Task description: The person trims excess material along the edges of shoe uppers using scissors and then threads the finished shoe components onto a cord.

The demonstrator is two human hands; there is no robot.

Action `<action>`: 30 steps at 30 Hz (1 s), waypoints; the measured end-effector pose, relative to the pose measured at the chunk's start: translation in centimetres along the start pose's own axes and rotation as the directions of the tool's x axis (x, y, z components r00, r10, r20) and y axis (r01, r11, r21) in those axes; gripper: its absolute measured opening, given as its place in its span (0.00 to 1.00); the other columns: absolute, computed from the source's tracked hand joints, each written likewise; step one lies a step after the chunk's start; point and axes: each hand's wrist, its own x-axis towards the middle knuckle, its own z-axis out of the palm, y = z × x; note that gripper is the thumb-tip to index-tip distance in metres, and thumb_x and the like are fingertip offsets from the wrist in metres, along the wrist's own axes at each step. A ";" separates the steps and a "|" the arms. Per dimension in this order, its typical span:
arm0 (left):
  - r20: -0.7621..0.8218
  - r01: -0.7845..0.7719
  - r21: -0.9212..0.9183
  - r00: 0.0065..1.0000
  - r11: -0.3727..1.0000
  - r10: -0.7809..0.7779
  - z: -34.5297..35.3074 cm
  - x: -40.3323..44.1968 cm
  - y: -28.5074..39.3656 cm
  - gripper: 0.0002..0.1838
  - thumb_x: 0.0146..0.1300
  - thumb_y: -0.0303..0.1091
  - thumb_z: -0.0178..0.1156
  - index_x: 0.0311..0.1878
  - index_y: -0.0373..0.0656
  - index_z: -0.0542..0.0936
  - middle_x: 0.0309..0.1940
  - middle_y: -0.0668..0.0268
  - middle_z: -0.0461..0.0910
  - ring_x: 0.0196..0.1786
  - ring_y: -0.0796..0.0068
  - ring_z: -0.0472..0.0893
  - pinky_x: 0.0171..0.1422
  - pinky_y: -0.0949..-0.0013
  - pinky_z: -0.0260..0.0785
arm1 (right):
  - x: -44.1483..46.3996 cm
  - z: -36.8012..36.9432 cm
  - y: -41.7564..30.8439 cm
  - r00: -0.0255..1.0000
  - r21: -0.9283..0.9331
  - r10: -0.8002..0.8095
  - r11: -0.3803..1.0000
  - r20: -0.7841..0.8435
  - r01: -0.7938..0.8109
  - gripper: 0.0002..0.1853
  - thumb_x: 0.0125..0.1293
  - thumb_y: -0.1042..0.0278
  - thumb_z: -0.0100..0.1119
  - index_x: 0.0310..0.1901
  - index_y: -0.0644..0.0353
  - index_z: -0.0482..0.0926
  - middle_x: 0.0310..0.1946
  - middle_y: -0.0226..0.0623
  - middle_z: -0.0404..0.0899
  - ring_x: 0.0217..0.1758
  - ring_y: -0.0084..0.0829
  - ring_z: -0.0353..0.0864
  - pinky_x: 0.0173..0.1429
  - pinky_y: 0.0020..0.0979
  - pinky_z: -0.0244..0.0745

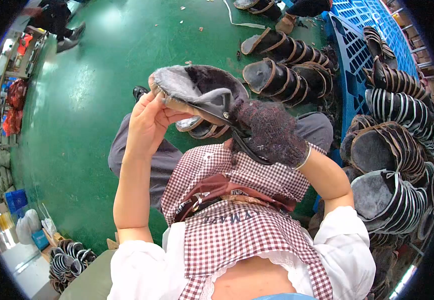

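A fur-lined cap-like piece (177,82) with grey fluff, a dark inside and a tan edge is held up above my lap. My bare left hand (152,117) pinches its left edge between thumb and fingers. My right hand (272,132), in a dark knitted glove, grips the piece's right side near a small metal snap. A black strap (249,150) hangs below that hand. Behind the held piece, a similar stacked piece (209,129) shows in part. A checked apron (247,225) covers my front.
Stacks of similar pieces (287,80) lie on the green floor (97,125) ahead. More bundles (392,195) are piled at the right beside a blue plastic pallet (344,65). Another bundle (69,262) is at the lower left. Other people's feet show at the top, and shelves (12,90) stand left.
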 end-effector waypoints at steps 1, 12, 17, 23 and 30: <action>0.031 0.002 0.027 1.000 1.000 -0.003 -0.1 0.1 0.0 0.19 0.68 0.34 0.43 0.56 0.31 0.66 0.47 0.53 0.76 0.49 0.58 0.79 0.54 0.52 0.72 | 0.1 -0.1 0.0 1.000 -0.001 -0.001 1.000 -0.003 0.001 0.20 0.46 0.59 0.64 0.39 0.61 0.77 0.29 0.47 0.76 0.31 0.49 0.77 0.34 0.42 0.71; -0.025 0.015 0.369 1.000 0.929 -0.006 0.9 -1.0 -1.5 0.10 0.64 0.28 0.49 0.42 0.32 0.77 0.38 0.64 0.79 0.44 0.76 0.78 0.52 0.71 0.70 | 0.1 -0.1 -0.1 0.999 -0.050 0.020 0.999 0.049 -0.017 0.33 0.42 0.39 0.66 0.43 0.58 0.77 0.30 0.47 0.77 0.35 0.46 0.79 0.37 0.41 0.73; -0.112 -0.027 0.504 0.989 0.863 0.097 3.3 -1.4 -1.6 0.07 0.61 0.24 0.52 0.37 0.33 0.79 0.29 0.68 0.79 0.35 0.80 0.75 0.41 0.74 0.68 | -0.3 -0.6 -0.3 0.996 0.012 -0.002 1.000 0.085 0.001 0.20 0.48 0.59 0.62 0.41 0.61 0.76 0.28 0.48 0.75 0.31 0.49 0.77 0.33 0.42 0.70; 0.113 -0.155 0.923 0.984 0.353 0.137 4.0 -1.6 -1.9 0.07 0.59 0.25 0.54 0.36 0.33 0.79 0.30 0.61 0.80 0.33 0.72 0.78 0.38 0.72 0.69 | 0.0 -0.8 -0.2 0.993 -0.059 0.028 0.998 0.112 -0.022 0.31 0.44 0.39 0.65 0.42 0.58 0.77 0.30 0.47 0.77 0.36 0.46 0.79 0.36 0.43 0.74; -0.413 0.381 0.155 0.863 0.912 -0.290 -4.3 -1.6 -7.3 0.13 0.67 0.37 0.47 0.44 0.40 0.76 0.36 0.68 0.80 0.35 0.77 0.79 0.39 0.72 0.72 | -2.0 0.4 0.7 0.945 -0.261 -0.158 0.936 0.286 0.236 0.21 0.47 0.51 0.63 0.39 0.57 0.77 0.28 0.39 0.76 0.30 0.41 0.79 0.33 0.39 0.72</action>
